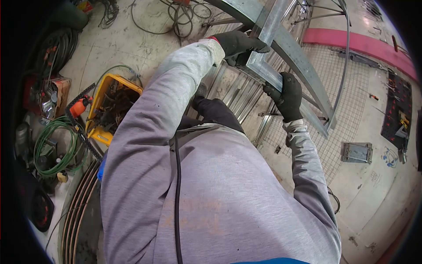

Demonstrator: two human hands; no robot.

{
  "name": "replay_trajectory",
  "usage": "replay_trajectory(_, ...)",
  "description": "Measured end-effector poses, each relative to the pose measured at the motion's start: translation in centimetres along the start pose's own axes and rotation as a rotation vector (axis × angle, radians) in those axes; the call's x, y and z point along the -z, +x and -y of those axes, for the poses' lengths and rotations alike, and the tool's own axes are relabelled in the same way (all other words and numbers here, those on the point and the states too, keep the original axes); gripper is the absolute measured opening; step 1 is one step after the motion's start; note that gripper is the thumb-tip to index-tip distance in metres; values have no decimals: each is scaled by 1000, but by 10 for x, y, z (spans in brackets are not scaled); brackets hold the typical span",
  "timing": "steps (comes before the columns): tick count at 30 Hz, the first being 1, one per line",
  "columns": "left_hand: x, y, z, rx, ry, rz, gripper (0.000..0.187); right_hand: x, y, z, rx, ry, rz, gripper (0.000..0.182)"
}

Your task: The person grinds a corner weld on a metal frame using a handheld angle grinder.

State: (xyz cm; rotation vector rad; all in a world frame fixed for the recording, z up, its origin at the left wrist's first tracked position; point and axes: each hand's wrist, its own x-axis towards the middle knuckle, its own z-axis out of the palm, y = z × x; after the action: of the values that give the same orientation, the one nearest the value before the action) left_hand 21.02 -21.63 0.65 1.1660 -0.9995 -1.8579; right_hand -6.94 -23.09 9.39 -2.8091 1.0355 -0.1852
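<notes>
Both hands wear dark work gloves. My left hand [241, 45] is closed around a shiny galvanised steel profile [265, 72], at the corner where it meets an upright steel beam [273, 20]. Lower and to the right, my right hand [288, 97] grips the other end of the profile, thumb on the near side and fingers raised behind it. A curved flat steel member [303, 66] runs just beyond the hands, part of a larger frame. Beneath, long metal profiles [239, 94] lie side by side on the floor.
To the left stand a yellow crate [102, 136] of dark scraps, a coiled green hose [55, 169] and an orange-handled tool [79, 108]. Wire mesh [351, 83] and a pink beam [365, 42] lie right. Beyond are a metal plate [357, 152] and a black tool panel [397, 112]. Cables [180, 20] cross the floor ahead.
</notes>
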Motion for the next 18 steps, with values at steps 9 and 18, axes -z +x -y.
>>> replay_trajectory(9,-5,-9,-9,-2,56,-43,90,3,-3,-5,60,57,-21,62)
replay_trajectory(18,-5,4,2,39,11,-49,66,12,-4,-2,6,125,50,60)
